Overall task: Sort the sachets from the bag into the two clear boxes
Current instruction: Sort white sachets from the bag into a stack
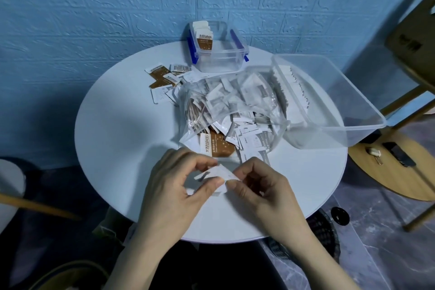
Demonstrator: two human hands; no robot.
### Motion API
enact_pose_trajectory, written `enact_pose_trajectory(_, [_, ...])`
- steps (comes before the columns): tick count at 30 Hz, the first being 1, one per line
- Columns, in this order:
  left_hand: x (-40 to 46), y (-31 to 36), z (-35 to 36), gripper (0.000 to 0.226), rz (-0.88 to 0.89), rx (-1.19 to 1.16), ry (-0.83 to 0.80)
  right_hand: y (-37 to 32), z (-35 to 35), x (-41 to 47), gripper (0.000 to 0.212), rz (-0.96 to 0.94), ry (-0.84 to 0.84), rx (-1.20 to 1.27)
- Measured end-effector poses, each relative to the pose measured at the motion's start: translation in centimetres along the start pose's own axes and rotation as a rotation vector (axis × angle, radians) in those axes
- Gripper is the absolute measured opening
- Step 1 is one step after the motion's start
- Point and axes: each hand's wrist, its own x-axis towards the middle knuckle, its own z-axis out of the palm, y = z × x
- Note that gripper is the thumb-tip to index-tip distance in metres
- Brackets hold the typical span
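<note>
A clear plastic bag full of white and brown sachets lies open in the middle of the round white table. My left hand and my right hand both pinch a small bunch of white sachets just above the table's near side. A brown sachet lies at the bag's mouth, right behind my hands. The small clear box with blue clips stands at the back, holding brown sachets upright at its left end. The large clear box at the right holds a row of white sachets along its left wall.
Loose brown and white sachets lie scattered left of the small box. A blue textured wall runs behind the table. A wooden stool with small items stands to the right, and a dark basket sits on the floor.
</note>
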Motion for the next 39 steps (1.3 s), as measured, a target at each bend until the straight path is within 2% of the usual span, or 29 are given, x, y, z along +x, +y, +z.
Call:
enact_pose_trajectory(2, [-0.3, -0.2, 0.2, 0.031, -0.068, -0.066, -0.015, 0.3, 0.0, 0.0, 0.012, 0.038, 0.041, 0.078])
enact_pose_trajectory(5, [-0.7, -0.3, 0.8, 0.032, -0.142, -0.169, -0.012, 0.6, -0.4, -0.1, 0.013, 0.050, 0.032, 0.078])
enact_pose_trajectory(9, [-0.4, -0.8, 0.9, 0.026, -0.090, -0.117, 0.017, 0.4, -1.6, 0.3, 0.012, 0.036, 0.091, -0.094])
enact_pose_trajectory(13, [-0.3, -1.3, 1.3, 0.025, -0.074, -0.176, -0.043, 1.1, -3.6, 1.4, 0.034, 0.078, 0.273, -0.347])
enact_pose_trajectory(16, [-0.4, -1.3, 1.6, 0.031, -0.073, -0.160, -0.076, 1.3, -4.2, 1.9, 0.049, 0.142, 0.272, -0.496])
enact_pose_trajectory(21, [-0.6, -1.7, 1.6, 0.038, -0.128, -0.160, -0.093, 0.9, -3.6, 2.6, 0.057, 0.206, 0.219, -0.617])
enact_pose_trajectory(28, [-0.8, -2.3, 1.9, 0.030, -0.194, -0.236, -0.039, 1.1, -4.0, 2.7, 0.039, 0.221, 0.233, -0.445])
enact_pose_trajectory(33, [-0.8, -2.5, 2.1, 0.028, -0.214, -0.225, -0.058, 1.4, -4.3, 2.7, 0.022, 0.173, 0.228, -0.266])
enact_pose_trajectory(39, [-0.7, -2.2, 1.9, 0.027, -0.170, -0.212, -0.055, 0.8, -3.0, 2.6, 0.022, 0.039, 0.143, -0.088])
